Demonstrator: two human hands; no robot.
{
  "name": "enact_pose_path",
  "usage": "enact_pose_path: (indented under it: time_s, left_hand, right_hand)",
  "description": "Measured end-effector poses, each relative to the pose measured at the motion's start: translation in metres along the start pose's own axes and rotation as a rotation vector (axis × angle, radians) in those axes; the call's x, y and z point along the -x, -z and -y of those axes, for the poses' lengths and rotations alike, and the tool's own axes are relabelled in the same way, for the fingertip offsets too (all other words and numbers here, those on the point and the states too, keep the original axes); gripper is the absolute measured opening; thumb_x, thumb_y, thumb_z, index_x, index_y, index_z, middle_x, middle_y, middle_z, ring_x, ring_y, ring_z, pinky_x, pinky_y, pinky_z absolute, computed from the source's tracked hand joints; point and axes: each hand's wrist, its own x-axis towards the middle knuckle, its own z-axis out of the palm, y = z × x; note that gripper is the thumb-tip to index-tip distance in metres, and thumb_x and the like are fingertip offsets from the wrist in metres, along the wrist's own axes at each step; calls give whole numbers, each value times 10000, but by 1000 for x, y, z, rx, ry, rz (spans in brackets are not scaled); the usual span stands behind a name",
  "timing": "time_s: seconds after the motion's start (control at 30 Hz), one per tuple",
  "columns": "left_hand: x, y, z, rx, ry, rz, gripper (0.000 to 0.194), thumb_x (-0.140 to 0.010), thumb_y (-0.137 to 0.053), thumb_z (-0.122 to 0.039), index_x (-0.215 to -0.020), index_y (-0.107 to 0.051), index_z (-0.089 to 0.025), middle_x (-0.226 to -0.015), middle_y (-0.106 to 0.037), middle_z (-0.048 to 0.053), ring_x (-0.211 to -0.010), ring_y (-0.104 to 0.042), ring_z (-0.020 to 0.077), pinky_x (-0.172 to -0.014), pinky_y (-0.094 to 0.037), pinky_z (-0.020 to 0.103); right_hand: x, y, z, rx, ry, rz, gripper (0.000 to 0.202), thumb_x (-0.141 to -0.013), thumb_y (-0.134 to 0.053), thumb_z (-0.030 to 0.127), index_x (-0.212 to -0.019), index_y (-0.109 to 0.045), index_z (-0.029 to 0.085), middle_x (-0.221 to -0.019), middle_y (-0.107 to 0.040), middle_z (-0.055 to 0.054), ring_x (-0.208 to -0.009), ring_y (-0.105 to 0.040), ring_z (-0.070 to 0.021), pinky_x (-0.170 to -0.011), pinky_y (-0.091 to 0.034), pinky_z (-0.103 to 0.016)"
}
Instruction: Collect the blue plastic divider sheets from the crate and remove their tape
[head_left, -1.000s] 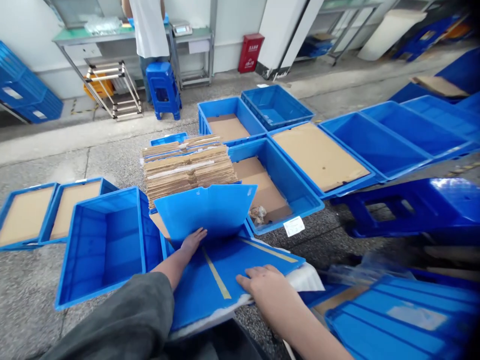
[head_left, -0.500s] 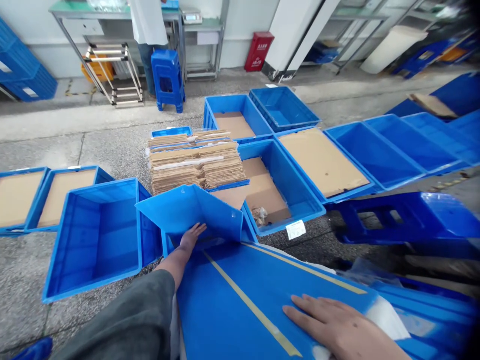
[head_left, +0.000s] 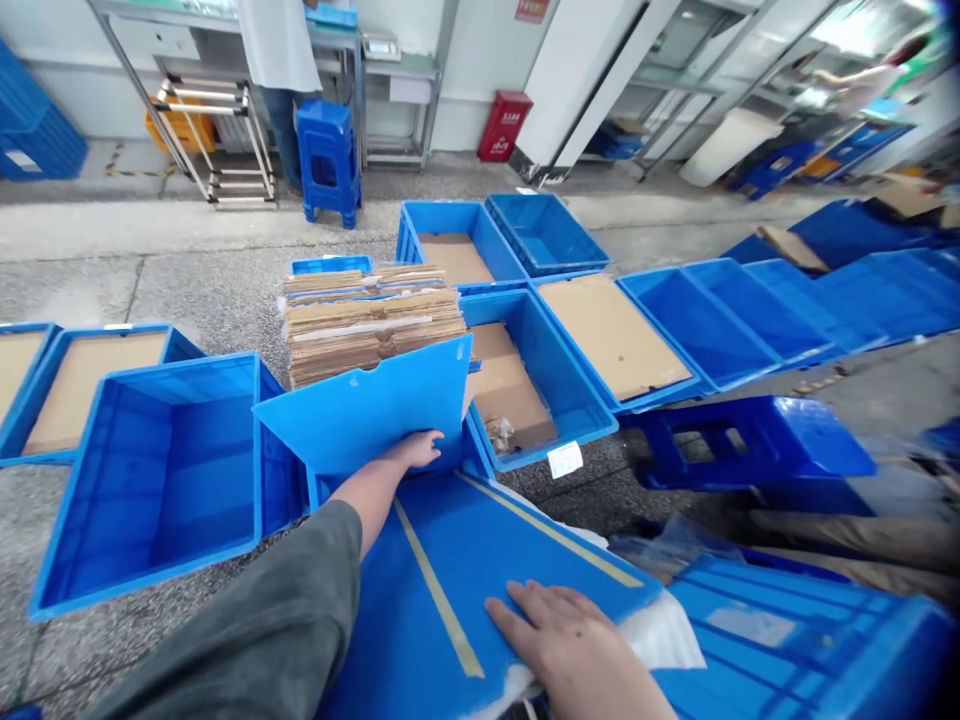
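My left hand presses against the base of a raised blue plastic flap, part of a flat blue corrugated sheet with tan tape strips lying in front of me. My right hand rests flat, fingers apart, on the near right part of that sheet, close to a white foam layer poking out underneath. The flap stands tilted up in front of a stack of folded cardboard.
Open blue crates surround me: an empty one at left, cardboard-lined ones ahead and right. A blue stool lies tipped at right. A person in white stands at a far bench by a blue stool.
The flap swung from a folded-forward angle back up to a flatter, upright tilt. My left hand moved up onto its base. My right hand slid left along the sheet.
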Motion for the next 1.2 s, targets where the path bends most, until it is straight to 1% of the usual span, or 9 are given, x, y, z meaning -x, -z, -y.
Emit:
enact_pose_path:
  time_s: [0.13, 0.23, 0.47, 0.6, 0.77, 0.87, 0.93, 1.07, 1.2]
  left_hand:
    - [1, 4, 5, 6, 20, 8, 477, -885, -546, -386, -1312, -469, -189, -1308, -531, 116, -1137, -553, 246, -960, -465, 490]
    - [28, 4, -5, -14, -15, -17, 471, -872, -566, -384, -1292, -494, -182, -1328, -523, 119, -1176, -531, 257, -992, -435, 510]
    - [162, 66, -32, -127, -130, -305, 350, -914, -448, -289, -1254, -529, -309, -1291, -588, -29, -1195, -520, 120, -1045, -399, 265]
    - [217, 101, -39, -254, -17, -610, 452, -911, -372, -247, -1359, -422, -281, -1461, -411, 19, -1354, -343, 192, -1156, -243, 385]
    - [232, 99, -38, -381, 91, -725, 609, -834, -456, -198, -1430, -338, -238, -1498, -355, 82, -1393, -272, 284, -1147, -213, 490]
    - [237, 85, -40, -421, 94, -705, 617, -798, -486, -179, -1401, -390, -268, -1408, -481, 68, -1355, -349, 274, -1140, -237, 481]
    - [241, 81, -40, -451, 100, -707, 633, -778, -494, -159, -1394, -402, -274, -1460, -422, 76, -1378, -318, 283, -1142, -227, 489]
    - [241, 92, -37, -549, 128, -684, 687, -782, -494, -174, -1437, -326, -295, -1589, -140, 63, -1457, -87, 299, -1164, -109, 526]
    - [237, 103, -29, -572, 128, -599, 650, -743, -536, -195, -1383, -431, -241, -1586, -118, 117, -1451, -85, 342, -1145, -128, 557]
  right_hand:
    - [23, -5, -4, -20, 40, -1, 551, -757, -491, 146, -1277, -559, 315, -1249, -627, -82, -1085, -626, -298, -862, -534, -450]
    - [23, 2, -6, -68, -7, 14, 607, -714, -486, 105, -1275, -560, 325, -1264, -621, -74, -1110, -609, -304, -898, -508, -471]
    - [-52, -7, -7, -143, -62, 47, 529, -659, -478, 61, -1111, -643, 280, -1040, -683, -89, -989, -618, -278, -839, -452, -428]
    - [-93, -22, -8, -118, -25, 2, 387, -669, -492, 70, -967, -671, 239, -903, -663, -82, -916, -602, -258, -768, -422, -376]
    - [-102, -23, -7, -125, -15, -90, 344, -686, -513, 100, -967, -660, 232, -1161, -607, -85, -1099, -517, -254, -867, -383, -379]
    - [-96, -28, -6, -124, -34, -143, 397, -650, -518, 78, -993, -638, 239, -1467, -375, -66, -1314, -329, -289, -946, -342, -417]
    - [-93, -35, -6, -134, -50, -172, 428, -629, -516, 65, -1001, -626, 243, -1532, -268, -52, -1366, -242, -297, -971, -321, -438]
    - [-91, -45, -6, -171, -66, -214, 420, -651, -511, 88, -1019, -622, 256, -1526, -287, -41, -1363, -250, -288, -987, -306, -442]
    - [-92, -45, -5, -210, -98, -236, 401, -662, -502, 91, -996, -642, 261, -1444, -424, -39, -1318, -329, -272, -992, -305, -434]
